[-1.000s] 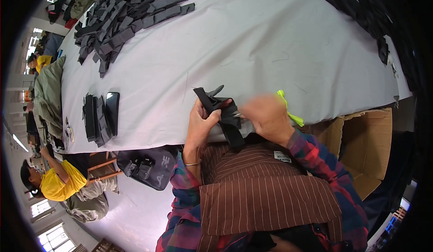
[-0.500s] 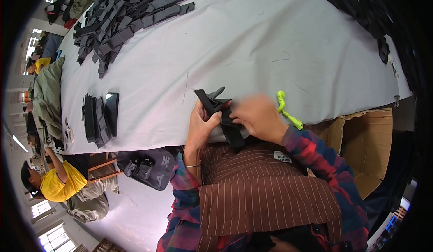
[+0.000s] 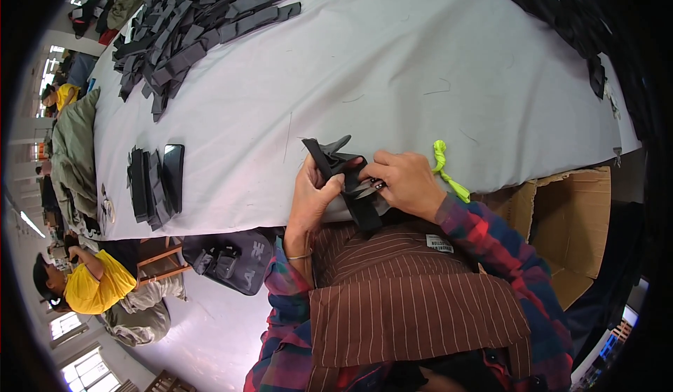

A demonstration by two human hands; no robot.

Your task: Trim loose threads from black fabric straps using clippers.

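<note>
One black fabric bundle (image 3: 363, 214), its layers hard to count, is between the hands at the near edge of the bench (image 3: 378, 62): the left hand (image 3: 312, 191) pinches it, the right hand (image 3: 409, 181) grips one small metal tool (image 3: 364, 193), partly hidden. One yellow-green tie (image 3: 439, 157) lies right of them; one dark strip heap (image 3: 186, 38), toward the far left corner, is cut off.

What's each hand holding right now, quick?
Left hand: closed, holding black fabric strips.
Right hand: closed, holding a small metal tool.
</note>
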